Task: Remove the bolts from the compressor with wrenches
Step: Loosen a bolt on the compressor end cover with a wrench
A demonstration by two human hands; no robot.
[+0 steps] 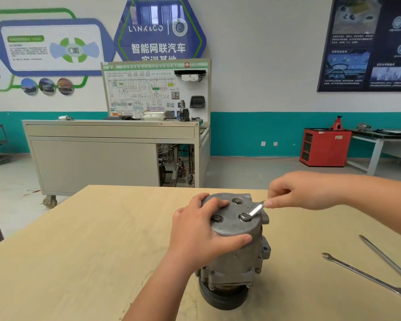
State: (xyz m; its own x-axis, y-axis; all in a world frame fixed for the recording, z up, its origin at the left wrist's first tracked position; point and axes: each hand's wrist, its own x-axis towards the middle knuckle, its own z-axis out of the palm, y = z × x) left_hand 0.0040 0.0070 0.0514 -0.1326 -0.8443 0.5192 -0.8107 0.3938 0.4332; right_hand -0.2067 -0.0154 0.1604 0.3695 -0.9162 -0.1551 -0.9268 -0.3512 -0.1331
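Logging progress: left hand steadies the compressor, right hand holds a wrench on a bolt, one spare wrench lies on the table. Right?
No: the head view shows two spare ones on the table, near wrench and far wrench. The rest holds: left hand on compressor, right hand with wrench on bolt.

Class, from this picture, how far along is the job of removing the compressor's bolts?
Done: nothing visibly; no loose bolts show. In hand: the left hand steadies the compressor while the right hand holds a wrench seated on the front-right bolt. Left: that bolt, plus the rear bolt and left bolt, both seated in its top.
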